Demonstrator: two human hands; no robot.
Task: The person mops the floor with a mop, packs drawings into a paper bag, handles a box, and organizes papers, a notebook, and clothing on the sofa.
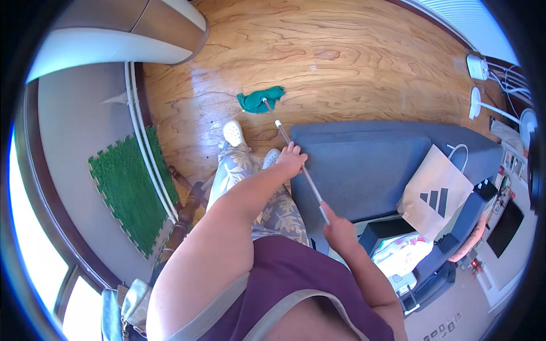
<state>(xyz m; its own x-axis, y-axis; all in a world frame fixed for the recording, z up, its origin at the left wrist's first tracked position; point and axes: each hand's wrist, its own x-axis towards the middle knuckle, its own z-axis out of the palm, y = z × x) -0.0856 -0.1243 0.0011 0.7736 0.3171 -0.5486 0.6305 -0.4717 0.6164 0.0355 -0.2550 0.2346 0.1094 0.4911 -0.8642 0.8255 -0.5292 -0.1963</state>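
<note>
A mop with a slim metallic pole point(311, 184) runs slantwise in front of me. Its green cloth head point(259, 101) lies bunched on the wooden floor, beyond my white clogs point(233, 133). My left hand point(292, 161) is closed around the pole's middle, below a white joint. Nearer my body, my right hand point(340, 232) is wrapped round the upper end, where the fingers are partly hidden. The pole passes close beside the corner of a grey-blue sofa point(355, 176).
On the sofa side stands a brown paper bag point(437, 193) with a white plastic bag point(401, 254) close by. To the left are a green grass-like mat point(128, 187), white pipes point(147, 142) and a wooden chair part point(181, 224). A white fan point(475, 103) and cables point(509, 79) are at far right.
</note>
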